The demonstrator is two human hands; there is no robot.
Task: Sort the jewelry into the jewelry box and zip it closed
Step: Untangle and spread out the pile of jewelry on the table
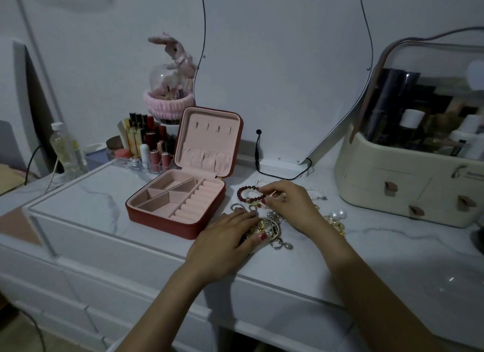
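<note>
Lipsticks and bottles [146,147] at far left on the marble worktop [86,197], in a clear organiser. Next, red jewelry box [180,194], lid upright, pink compartments bare. Just right of it, left hand [225,236] flat, fingers straight, pressing on a tangled jewelry pile [272,230]. Beyond, dark red bead bracelet [248,194] lying beside the pile. Right hand [288,205] over the pile, fingertips pinched together on something small; what exactly, cannot tell. Pearl earrings [337,215] right of that wrist. Cream cosmetics case [408,189] at far right.
</note>
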